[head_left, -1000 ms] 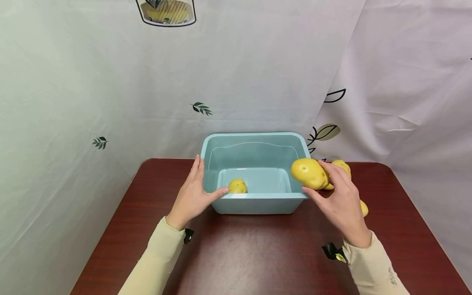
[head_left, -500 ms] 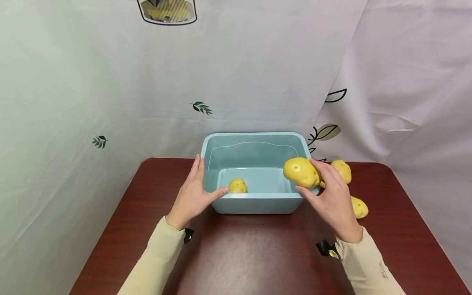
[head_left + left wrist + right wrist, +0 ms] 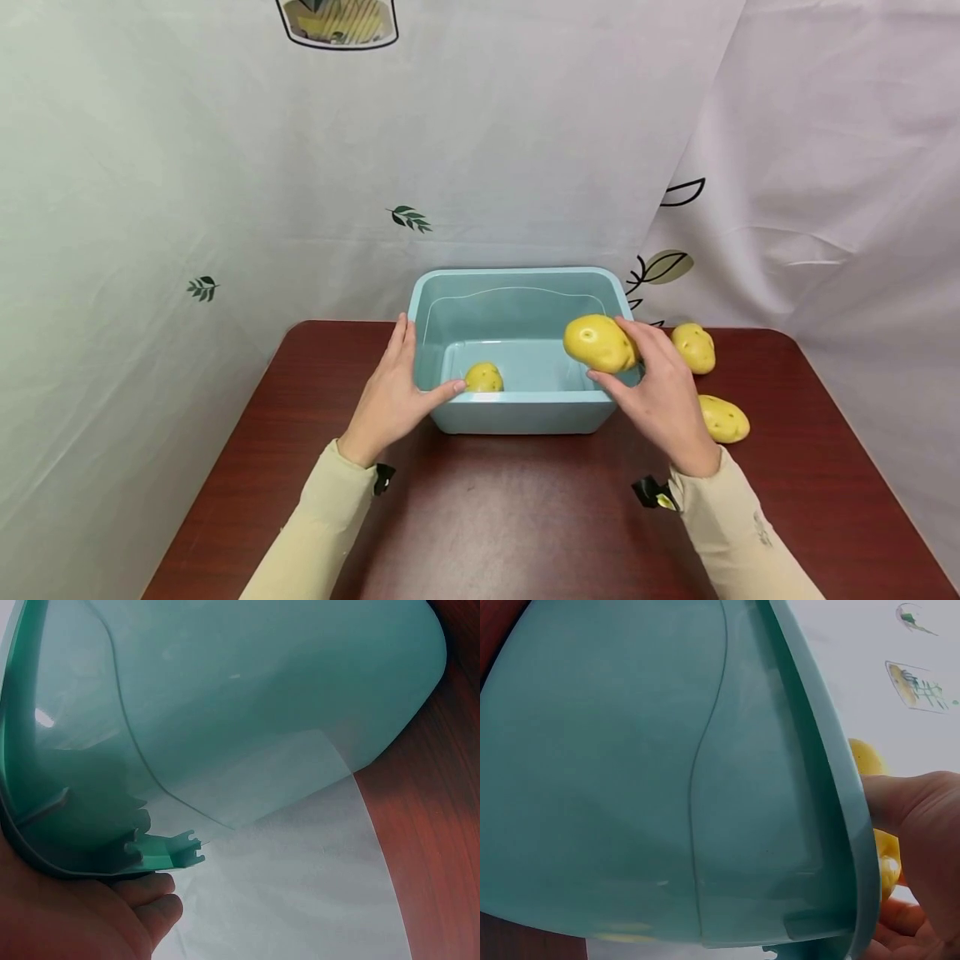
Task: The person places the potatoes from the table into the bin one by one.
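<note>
We see right fingers (image 3: 642, 335) pinch one potato (image 3: 598, 343), left fingers (image 3: 400, 342) spread on bin (image 3: 525, 418); inner potato (image 3: 484, 377) near left fingers, head view only.

The blue tub's front wall (image 3: 525, 415) partly hides the potato (image 3: 483, 377) inside.

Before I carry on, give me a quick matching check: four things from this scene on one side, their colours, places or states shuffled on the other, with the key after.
Things
1. left hand
2. right hand
3. bin
4. table

Descriptions
A. light blue-green
B. at the front left corner of the bin in the head view
C. dark red
D. holding a potato

Pairs: 1-B, 2-D, 3-A, 4-C
</note>
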`<state>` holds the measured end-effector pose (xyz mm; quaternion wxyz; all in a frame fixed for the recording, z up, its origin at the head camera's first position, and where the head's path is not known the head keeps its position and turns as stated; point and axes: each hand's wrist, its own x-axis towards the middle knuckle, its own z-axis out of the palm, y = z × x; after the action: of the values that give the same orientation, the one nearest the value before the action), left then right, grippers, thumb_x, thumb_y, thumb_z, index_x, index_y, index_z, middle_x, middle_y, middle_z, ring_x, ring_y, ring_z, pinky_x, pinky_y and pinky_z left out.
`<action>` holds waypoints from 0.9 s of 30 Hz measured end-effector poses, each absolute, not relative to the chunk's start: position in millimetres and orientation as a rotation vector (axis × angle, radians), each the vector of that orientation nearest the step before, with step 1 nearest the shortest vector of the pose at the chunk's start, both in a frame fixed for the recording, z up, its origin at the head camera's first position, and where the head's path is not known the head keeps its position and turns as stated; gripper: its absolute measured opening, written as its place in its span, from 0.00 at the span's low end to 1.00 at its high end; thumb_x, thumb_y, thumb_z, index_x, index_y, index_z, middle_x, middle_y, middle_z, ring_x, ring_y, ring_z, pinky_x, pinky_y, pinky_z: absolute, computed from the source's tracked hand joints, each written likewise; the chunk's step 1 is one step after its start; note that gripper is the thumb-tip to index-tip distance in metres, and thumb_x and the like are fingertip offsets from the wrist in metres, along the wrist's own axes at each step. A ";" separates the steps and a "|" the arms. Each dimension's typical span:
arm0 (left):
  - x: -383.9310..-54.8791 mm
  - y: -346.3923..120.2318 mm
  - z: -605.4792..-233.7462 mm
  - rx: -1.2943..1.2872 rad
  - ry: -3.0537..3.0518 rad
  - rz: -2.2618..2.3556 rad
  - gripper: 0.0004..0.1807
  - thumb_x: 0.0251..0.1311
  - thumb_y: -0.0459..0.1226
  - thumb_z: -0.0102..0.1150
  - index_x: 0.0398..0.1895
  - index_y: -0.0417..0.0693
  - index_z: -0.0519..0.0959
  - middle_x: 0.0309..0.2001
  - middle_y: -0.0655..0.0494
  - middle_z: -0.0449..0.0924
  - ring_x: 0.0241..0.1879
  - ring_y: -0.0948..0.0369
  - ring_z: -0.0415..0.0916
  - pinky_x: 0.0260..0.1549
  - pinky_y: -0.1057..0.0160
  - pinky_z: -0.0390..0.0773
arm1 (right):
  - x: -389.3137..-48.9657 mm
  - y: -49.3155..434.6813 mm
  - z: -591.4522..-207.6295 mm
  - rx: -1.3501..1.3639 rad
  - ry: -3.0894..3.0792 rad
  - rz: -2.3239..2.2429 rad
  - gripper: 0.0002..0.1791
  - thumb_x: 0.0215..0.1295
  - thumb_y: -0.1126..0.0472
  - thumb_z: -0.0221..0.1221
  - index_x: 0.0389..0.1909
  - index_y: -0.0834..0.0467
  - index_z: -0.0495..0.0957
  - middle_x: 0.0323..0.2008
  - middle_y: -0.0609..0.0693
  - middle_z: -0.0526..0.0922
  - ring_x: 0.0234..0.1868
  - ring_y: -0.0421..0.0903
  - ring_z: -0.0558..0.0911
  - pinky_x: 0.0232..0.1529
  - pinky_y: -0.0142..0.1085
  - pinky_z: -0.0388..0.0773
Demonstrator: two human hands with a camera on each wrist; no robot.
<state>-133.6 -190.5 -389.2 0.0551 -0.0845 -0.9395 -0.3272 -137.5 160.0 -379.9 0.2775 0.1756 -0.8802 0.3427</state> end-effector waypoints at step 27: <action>-133.0 -189.4 -386.9 -0.249 -2.858 -1.006 0.67 0.53 0.73 0.59 0.81 0.42 0.40 0.81 0.59 0.28 0.79 0.53 0.40 0.68 0.44 0.61 | -147.0 156.8 -380.5 0.489 -2.457 0.884 0.41 0.46 0.54 0.80 0.62 0.61 0.76 0.56 0.60 0.79 0.53 0.61 0.78 0.52 0.56 0.73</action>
<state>-133.0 -189.4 -386.9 0.0508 -0.0817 -0.9388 -0.3306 -147.0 156.8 -380.5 0.2404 0.1787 -0.8978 0.3229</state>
